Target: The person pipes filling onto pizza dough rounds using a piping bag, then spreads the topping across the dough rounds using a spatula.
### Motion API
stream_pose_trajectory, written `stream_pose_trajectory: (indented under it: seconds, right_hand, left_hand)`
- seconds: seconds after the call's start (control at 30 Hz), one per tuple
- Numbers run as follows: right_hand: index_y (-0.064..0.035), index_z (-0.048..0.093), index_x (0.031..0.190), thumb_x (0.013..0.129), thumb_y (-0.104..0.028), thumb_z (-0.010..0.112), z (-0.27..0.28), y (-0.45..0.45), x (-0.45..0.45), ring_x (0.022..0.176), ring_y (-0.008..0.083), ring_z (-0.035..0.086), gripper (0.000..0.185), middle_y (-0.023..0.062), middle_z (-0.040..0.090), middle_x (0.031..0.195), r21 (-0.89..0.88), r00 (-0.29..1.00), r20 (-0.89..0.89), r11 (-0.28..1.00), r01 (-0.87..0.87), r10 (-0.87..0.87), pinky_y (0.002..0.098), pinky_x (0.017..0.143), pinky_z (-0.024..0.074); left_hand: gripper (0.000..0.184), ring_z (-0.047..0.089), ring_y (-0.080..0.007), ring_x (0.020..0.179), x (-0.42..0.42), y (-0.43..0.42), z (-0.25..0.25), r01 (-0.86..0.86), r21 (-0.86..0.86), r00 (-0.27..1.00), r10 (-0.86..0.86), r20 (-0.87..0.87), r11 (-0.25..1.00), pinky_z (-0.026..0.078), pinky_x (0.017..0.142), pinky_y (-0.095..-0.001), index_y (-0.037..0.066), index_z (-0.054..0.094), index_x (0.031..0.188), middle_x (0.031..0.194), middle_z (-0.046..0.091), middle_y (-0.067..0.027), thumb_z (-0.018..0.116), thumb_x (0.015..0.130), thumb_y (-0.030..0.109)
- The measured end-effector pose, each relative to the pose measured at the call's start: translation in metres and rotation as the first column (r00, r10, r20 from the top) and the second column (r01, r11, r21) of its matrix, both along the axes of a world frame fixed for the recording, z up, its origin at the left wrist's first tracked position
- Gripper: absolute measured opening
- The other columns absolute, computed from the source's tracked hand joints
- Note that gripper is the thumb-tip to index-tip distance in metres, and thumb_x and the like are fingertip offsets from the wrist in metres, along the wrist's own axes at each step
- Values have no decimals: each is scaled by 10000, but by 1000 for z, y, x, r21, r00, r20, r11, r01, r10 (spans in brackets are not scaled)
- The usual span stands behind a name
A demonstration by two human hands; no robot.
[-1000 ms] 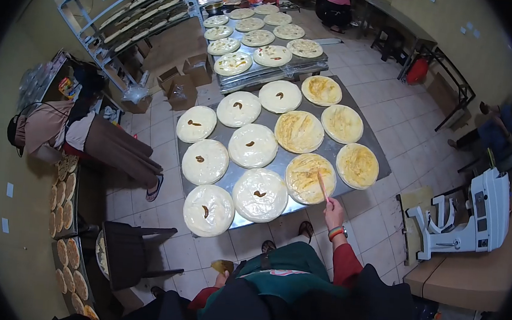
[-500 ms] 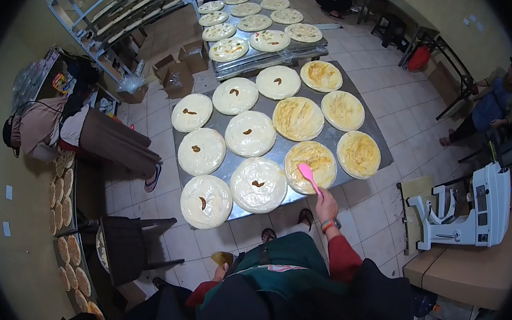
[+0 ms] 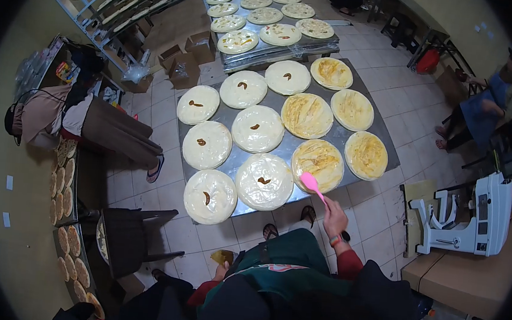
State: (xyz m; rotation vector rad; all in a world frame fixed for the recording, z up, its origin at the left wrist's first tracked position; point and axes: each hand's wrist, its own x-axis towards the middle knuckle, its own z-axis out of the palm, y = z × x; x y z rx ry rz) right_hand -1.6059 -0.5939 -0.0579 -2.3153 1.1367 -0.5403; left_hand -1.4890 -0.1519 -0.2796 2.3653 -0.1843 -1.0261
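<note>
My right hand (image 3: 335, 220) is closed round the handle of a pink spatula (image 3: 310, 181). The spatula's head is over the near edge of a round flat dough (image 3: 322, 156) smeared with brownish-yellow spread. Low at my side, my left hand (image 3: 221, 271) grips a small container with brown contents (image 3: 222, 256), partly hidden by my apron. Left of the smeared round lies a pale, shiny dough round (image 3: 255, 193) with a brown dab of paste. Another pale round (image 3: 209, 199) with a dab sits at the near left corner.
The rounds cover a metal table (image 3: 241, 209). Behind it stands a second table (image 3: 288, 53) with topped rounds. A person (image 3: 114, 125) bends at the left; another person (image 3: 482, 108) is at the right. A white machine (image 3: 474, 216) stands on the right, a dark chair (image 3: 132, 237) at left.
My right hand and the spatula have shifted slightly right and down, as the whole view has shifted a little. The person at the right has moved an arm and leans differently.
</note>
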Motion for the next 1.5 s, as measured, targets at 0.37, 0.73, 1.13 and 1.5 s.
stream_pose_trajectory:
  seconds: [0.37, 0.73, 1.13, 1.5]
  right_hand:
    - [-192, 552, 998, 806, -145, 421, -46, -134, 42, 729, 321, 549, 237, 120, 538, 819, -96, 986, -155, 994, 49, -64, 434, 622, 441]
    - [-132, 487, 1058, 835, -149, 400, -55, 6, -44, 835, 333, 536, 239, 129, 551, 958, 74, 977, -50, 975, 212, -209, 417, 676, 439]
    - [-122, 492, 1036, 838, -170, 382, -51, 5, 43, 850, 350, 529, 231, 150, 554, 946, 150, 994, -101, 989, -17, 33, 428, 706, 429]
    - [-122, 486, 1020, 825, -144, 407, -55, -77, 61, 760, 375, 566, 211, 207, 589, 797, 114, 973, -177, 979, 168, -146, 448, 632, 429]
  left_hand:
    - [527, 519, -400, 868, -5, -2, 20, -38, -28, 999, 37, -35, 999, 414, 701, -420, -17, 535, 921, 832, 566, -238, 317, 849, 458]
    - [504, 542, -377, 777, -11, 6, 8, -64, 10, 995, 65, -70, 998, 413, 659, -408, -22, 541, 864, 758, 570, -210, 309, 866, 425]
    - [495, 540, -389, 842, 8, -4, 13, -56, -97, 998, 58, 20, 994, 416, 682, -416, -20, 543, 916, 812, 577, -232, 315, 869, 417]
    - [503, 526, -406, 862, -51, -6, 41, -174, -71, 976, 182, 120, 982, 417, 691, -430, -13, 550, 903, 826, 572, -238, 301, 865, 423]
